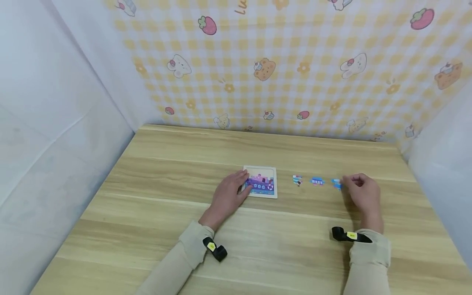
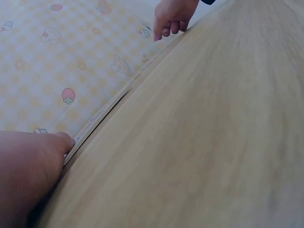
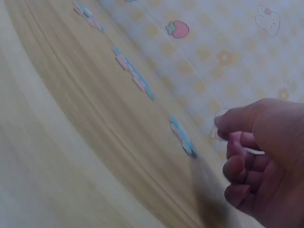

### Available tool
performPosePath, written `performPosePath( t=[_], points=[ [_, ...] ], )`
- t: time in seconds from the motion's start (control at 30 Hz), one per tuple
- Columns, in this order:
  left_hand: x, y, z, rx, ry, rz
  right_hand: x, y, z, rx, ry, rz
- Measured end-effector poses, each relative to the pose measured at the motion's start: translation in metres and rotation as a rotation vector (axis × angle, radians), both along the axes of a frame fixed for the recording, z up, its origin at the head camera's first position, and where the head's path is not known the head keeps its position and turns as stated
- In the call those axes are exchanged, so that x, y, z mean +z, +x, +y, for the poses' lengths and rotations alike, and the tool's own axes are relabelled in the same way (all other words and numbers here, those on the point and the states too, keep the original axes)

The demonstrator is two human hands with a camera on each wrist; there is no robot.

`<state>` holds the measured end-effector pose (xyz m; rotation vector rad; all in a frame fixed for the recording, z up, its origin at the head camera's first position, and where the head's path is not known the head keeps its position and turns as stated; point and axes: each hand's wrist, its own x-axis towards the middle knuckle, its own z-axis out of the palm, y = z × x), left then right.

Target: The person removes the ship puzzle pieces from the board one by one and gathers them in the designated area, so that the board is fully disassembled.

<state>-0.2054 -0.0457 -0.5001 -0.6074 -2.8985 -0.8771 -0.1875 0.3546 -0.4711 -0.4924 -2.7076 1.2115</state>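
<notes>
A square jigsaw puzzle board (image 1: 275,184) with a pale frame lies flat on the table, its picture a purple and pink ship on blue water. My left hand (image 1: 229,192) rests on the board's left side, fingers near the upper corner and thumb lower down. Three small loose puzzle pieces lie right of the board: a striped one (image 1: 297,180), a blue and pink one (image 1: 317,181), and a blue one (image 1: 336,183). Over the rightmost piece hovers my right hand (image 1: 363,194), fingers loosely bent. In the right wrist view its fingertips are apart from that puzzle piece (image 3: 181,136).
The light wood table (image 1: 258,246) meets a yellow checked cloth (image 1: 280,94) at its back edge. White sheets hang at the left (image 1: 55,143) and right (image 1: 446,164). Each wrist wears a black strap.
</notes>
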Motion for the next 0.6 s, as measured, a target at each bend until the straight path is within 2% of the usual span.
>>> performPosePath(
  t=[0.13, 0.27, 0.4, 0.6],
  points=[
    [0.001, 0.002, -0.001, -0.001, 0.007, -0.001, 0.007, -0.006, -0.025, 0.045, -0.003, 0.128],
    [-0.001, 0.002, 0.0, -0.017, -0.013, 0.011, 0.012, -0.016, -0.059, 0.141, -0.013, 0.186],
    [-0.004, 0.002, 0.0, -0.03, -0.021, 0.025, 0.013, -0.028, -0.1, 0.256, -0.039, 0.2],
    [0.0, 0.0, -0.002, -0.025, -0.02, 0.036, 0.014, -0.046, -0.166, 0.459, -0.073, 0.184]
  ],
)
